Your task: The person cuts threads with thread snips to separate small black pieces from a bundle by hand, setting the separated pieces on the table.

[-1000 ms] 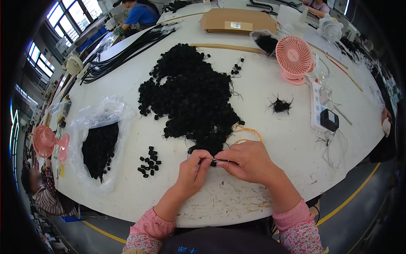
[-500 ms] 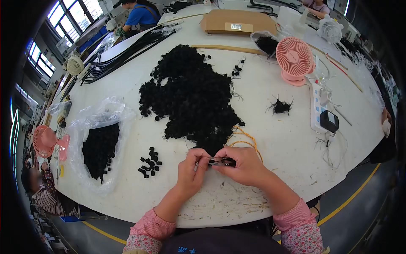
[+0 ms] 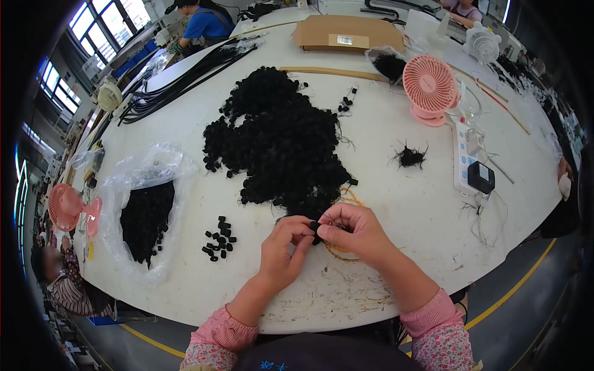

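Observation:
A small black fabric loop (image 3: pixel 315 227) is pinched between the fingertips of my left hand (image 3: pixel 283 246). Against its other side, the thumb and fingers of my right hand (image 3: pixel 350 229) are closed on it, and a thin thread shows by the fingertips. The snips are not plainly visible; an orange cord (image 3: pixel 339 252) emerges under that hand. Just beyond my hands lies a large heap of similar black pieces (image 3: pixel 278 142). Left of my left hand, several black pieces (image 3: pixel 220 237) lie in a loose group.
A clear plastic bag (image 3: pixel 111 204) of black pieces stands farther left. Thread scraps (image 3: pixel 411 156), a pink fan (image 3: pixel 431 86) and a power strip (image 3: pixel 461 154) are on the right. A cardboard sheet (image 3: pixel 315 31) and long black strips (image 3: pixel 167 93) lie at the back. Other people sit around.
The metal blades of the snips that showed between my hands are out of sight. My right fingers have shifted to the black loop, and the orange cord has moved under that hand.

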`<state>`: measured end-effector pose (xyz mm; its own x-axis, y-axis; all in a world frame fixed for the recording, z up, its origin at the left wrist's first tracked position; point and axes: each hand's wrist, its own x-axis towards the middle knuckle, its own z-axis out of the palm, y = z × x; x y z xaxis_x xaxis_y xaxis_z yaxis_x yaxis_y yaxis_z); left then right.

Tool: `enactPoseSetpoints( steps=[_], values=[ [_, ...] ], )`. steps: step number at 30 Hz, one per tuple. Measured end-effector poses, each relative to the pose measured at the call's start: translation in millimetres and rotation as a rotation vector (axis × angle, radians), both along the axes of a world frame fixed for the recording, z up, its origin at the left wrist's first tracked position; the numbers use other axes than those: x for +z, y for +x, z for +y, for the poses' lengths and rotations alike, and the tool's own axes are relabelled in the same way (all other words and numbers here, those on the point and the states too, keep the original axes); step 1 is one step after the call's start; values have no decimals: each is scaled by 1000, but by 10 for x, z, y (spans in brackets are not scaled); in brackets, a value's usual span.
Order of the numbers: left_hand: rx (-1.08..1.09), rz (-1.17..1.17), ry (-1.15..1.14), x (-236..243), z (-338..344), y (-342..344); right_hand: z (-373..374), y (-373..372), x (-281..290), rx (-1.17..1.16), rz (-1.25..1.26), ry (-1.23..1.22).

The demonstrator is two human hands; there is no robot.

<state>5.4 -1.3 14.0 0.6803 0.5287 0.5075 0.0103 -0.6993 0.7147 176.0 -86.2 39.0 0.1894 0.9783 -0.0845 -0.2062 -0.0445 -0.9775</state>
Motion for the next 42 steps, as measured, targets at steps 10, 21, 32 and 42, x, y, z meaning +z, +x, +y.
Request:
enactPoseSetpoints(
  steps=[10, 21, 32, 42],
  values=[
    [-145, -318, -841, -28, -88, -7, -5, -32, 68, 91, -14, 27],
    [-44, -250, -1119, 19, 19, -56, -37, -33, 153, -85, -533, 133],
    [-55, -316, -1147, 26, 28, -40, -2, 48, 45, -299, -1386, 611],
    [-3, -221, -1104, 44, 8, -30, -14, 35, 30, -302, -1548, 625]
  ],
)
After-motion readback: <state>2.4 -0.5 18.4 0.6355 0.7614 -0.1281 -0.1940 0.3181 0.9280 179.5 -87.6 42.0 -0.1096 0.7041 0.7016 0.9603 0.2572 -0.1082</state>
